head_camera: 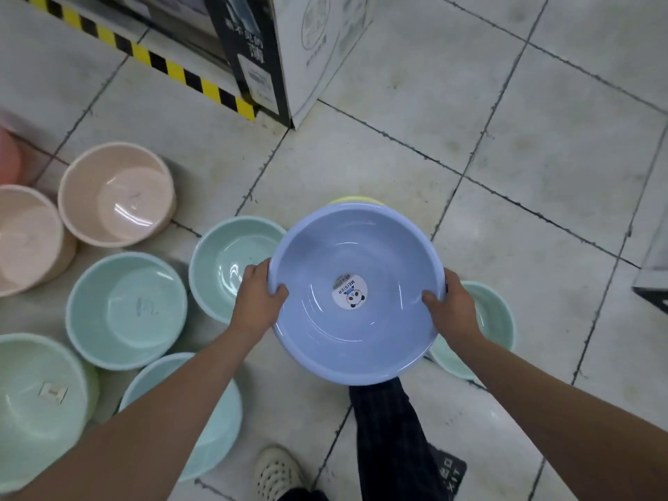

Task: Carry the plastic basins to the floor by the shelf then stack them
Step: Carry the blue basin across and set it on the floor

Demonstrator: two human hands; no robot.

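The blue basin (361, 247) is held above the tiled floor (542, 157) at near centre. The left hand (256, 298) grips its left rim with the thumb hooked inside, and the right hand (452, 309) grips the right rim the same way. A yellow-green rim (356, 200) peeks past its far edge. Teal basins (126, 309) sit on the floor to the left, beige basins (115, 193) farther left.

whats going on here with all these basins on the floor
A person holds a blue plastic basin by its rim, the left hand and right hand on opposite sides, thumbs inside. A yellow-green rim peeks out past its far edge; whether the two are nested cannot be told. Mint-green basins and beige basins sit open side up on the tiled floor, near a cardboard box.
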